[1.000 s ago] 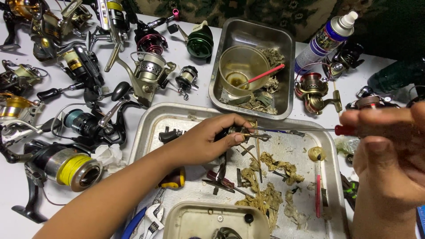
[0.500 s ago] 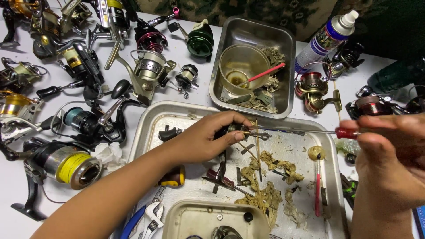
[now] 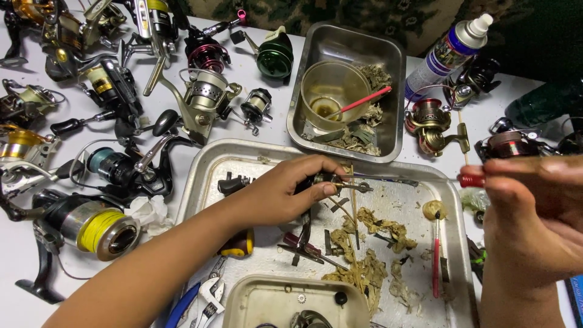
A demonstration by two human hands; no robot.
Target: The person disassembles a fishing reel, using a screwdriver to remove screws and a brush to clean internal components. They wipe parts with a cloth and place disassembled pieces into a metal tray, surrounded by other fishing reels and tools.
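Red-handled screwdriver (image 3: 425, 180) is being gripped by the right hand (image 3: 534, 225), while the left hand (image 3: 285, 191) is pinching a dark reel part (image 3: 331, 179) over the metal tray (image 3: 206, 164)

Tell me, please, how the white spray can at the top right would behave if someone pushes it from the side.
The spray can is tall and narrow, so a push near its cap would probably tip it. Its round body would then likely roll on the white table. A gold reel lies close beside it and might stop it.
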